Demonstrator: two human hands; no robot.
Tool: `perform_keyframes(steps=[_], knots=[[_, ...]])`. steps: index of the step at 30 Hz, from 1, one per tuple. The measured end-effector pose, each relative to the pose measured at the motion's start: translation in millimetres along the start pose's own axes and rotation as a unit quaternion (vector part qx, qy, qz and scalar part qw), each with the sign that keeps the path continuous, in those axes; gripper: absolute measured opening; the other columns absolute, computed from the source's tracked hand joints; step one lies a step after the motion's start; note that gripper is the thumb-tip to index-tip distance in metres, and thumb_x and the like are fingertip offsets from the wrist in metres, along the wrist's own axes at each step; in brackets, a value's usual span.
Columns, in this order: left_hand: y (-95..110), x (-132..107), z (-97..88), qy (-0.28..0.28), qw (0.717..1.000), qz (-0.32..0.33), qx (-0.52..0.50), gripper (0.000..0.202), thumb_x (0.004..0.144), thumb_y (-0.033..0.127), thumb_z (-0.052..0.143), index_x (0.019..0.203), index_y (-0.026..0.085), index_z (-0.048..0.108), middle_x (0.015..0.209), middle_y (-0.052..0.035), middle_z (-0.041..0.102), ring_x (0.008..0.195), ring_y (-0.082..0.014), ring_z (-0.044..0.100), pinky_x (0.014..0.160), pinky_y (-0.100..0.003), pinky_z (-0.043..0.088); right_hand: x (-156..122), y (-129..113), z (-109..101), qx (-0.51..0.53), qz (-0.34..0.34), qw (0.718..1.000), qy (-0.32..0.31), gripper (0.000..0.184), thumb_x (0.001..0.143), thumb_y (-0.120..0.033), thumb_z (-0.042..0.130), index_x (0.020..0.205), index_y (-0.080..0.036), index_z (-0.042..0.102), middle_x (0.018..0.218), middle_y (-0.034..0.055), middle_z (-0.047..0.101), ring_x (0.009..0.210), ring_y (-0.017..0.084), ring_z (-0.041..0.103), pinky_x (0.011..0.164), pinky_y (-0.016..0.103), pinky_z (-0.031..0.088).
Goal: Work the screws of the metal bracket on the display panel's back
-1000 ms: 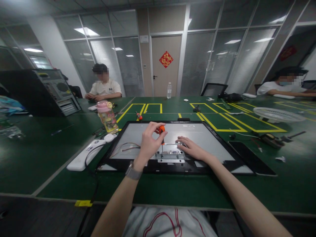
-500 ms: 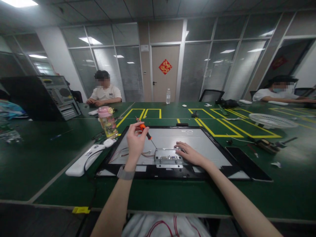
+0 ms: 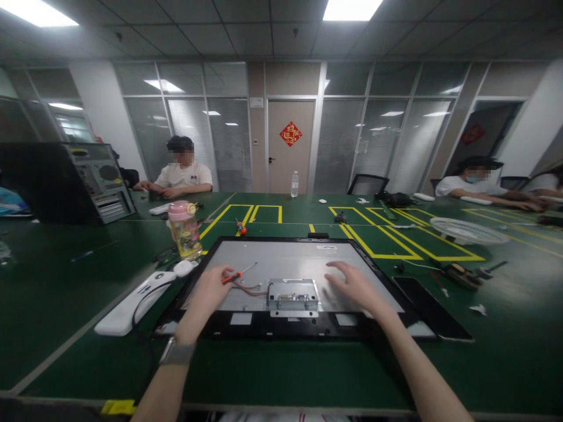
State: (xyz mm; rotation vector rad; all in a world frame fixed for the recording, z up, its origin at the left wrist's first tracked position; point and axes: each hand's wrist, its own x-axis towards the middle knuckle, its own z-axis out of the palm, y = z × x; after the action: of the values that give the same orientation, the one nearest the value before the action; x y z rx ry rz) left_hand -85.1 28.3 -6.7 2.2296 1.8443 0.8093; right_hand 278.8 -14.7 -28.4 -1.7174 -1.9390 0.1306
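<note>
A black-framed display panel lies back side up on the green table, a metal box with connector ports at its near middle. My left hand is closed round an orange-and-black screwdriver over the panel's left part. The screwdriver's shaft points right and away, its tip apart from the metal box. Thin wires run from the box toward that hand. To the right of the box, my right hand is open with fingers apart and holds nothing; whether it touches the panel I cannot tell.
A white power strip and a pink-lidded bottle stand left of the panel. On the right lies a black phone-like slab. Behind it are a tape measure-like tool and a white round grille. Two people sit across the table.
My left hand has drawn the screwdriver off the metal box, moving left and tipping it nearly flat. My right hand has come off the box to the right. The view has tilted up.
</note>
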Motion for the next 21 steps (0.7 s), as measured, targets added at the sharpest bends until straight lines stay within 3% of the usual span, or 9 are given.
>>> perform_keyframes(steps=[2, 4, 7, 9, 10, 14, 21], knots=[[-4.5, -2.4, 0.9, -0.037, 0.999, 0.000, 0.010, 0.024, 0.071, 0.016, 0.057, 0.092, 0.021, 0.066, 0.087, -0.0062, 0.071, 0.084, -0.0242, 0.065, 0.075, -0.030, 0.046, -11.2, 22.7, -21.4, -0.076, 0.091, 0.987, 0.105, 0.043, 0.087, -0.044, 0.042, 0.116, -0.017, 0.057, 0.115, 0.0154, 0.064, 0.106, 0.031, 0.060, 0.092, 0.044, 0.045], [-7.5, -3.3, 2.4, -0.048, 0.998, 0.004, 0.026, 0.028, 0.071, 0.017, 0.055, 0.097, 0.021, 0.067, 0.090, -0.0074, 0.071, 0.085, -0.0244, 0.065, 0.075, -0.030, 0.045, -28.4, 49.1, -39.5, -0.157, 0.208, 0.951, 0.168, 0.048, 0.086, -0.045, 0.040, 0.117, -0.011, 0.056, 0.111, 0.0197, 0.064, 0.103, 0.035, 0.060, 0.086, 0.046, 0.047], [-8.8, -3.1, 4.9, -0.050, 0.998, 0.002, 0.035, 0.028, 0.077, 0.028, 0.053, 0.101, 0.022, 0.066, 0.090, -0.0082, 0.070, 0.082, -0.0254, 0.065, 0.068, -0.029, 0.045, -59.5, 84.8, -52.2, -0.209, 0.358, 0.890, 0.189, 0.065, 0.082, -0.054, 0.041, 0.124, -0.005, 0.050, 0.114, 0.0263, 0.060, 0.103, 0.043, 0.058, 0.078, 0.051, 0.049], [-8.3, -3.2, 6.3, -0.043, 0.999, -0.001, 0.030, 0.030, 0.079, 0.034, 0.051, 0.101, 0.021, 0.066, 0.089, -0.0085, 0.070, 0.082, -0.0257, 0.065, 0.066, -0.028, 0.044, -77.0, 102.6, -51.3, -0.186, 0.414, 0.877, 0.157, 0.074, 0.078, -0.062, 0.042, 0.122, -0.003, 0.051, 0.109, 0.0292, 0.061, 0.098, 0.045, 0.060, 0.075, 0.052, 0.049], [-7.7, -3.4, 6.8, -0.038, 0.999, -0.002, 0.027, 0.031, 0.080, 0.037, 0.050, 0.101, 0.021, 0.066, 0.089, -0.0085, 0.070, 0.081, -0.0256, 0.065, 0.066, -0.028, 0.044, -83.3, 109.5, -49.3, -0.165, 0.419, 0.883, 0.131, 0.075, 0.076, -0.065, 0.042, 0.120, -0.005, 0.053, 0.105, 0.0279, 0.063, 0.095, 0.045, 0.062, 0.073, 0.052, 0.050], [-5.2, -4.9, 7.4, -0.025, 0.999, -0.010, 0.025, 0.035, 0.082, 0.042, 0.046, 0.101, 0.020, 0.066, 0.088, -0.0079, 0.071, 0.081, -0.0249, 0.065, 0.067, -0.028, 0.045, -90.5, 125.4, -42.6, -0.169, 0.409, 0.885, 0.149, 0.079, 0.073, -0.070, 0.041, 0.117, -0.006, 0.054, 0.103, 0.0267, 0.064, 0.097, 0.044, 0.062, 0.076, 0.053, 0.050], [-5.8, -4.1, 7.9, -0.011, 0.999, -0.010, 0.037, 0.035, 0.082, 0.042, 0.046, 0.102, 0.020, 0.065, 0.090, -0.0062, 0.070, 0.079, -0.0226, 0.065, 0.067, -0.027, 0.046, -80.1, 123.5, -52.3, -0.141, 0.399, 0.901, 0.097, 0.075, 0.071, -0.065, 0.048, 0.120, -0.009, 0.054, 0.117, 0.0249, 0.061, 0.107, 0.043, 0.057, 0.082, 0.055, 0.048]])
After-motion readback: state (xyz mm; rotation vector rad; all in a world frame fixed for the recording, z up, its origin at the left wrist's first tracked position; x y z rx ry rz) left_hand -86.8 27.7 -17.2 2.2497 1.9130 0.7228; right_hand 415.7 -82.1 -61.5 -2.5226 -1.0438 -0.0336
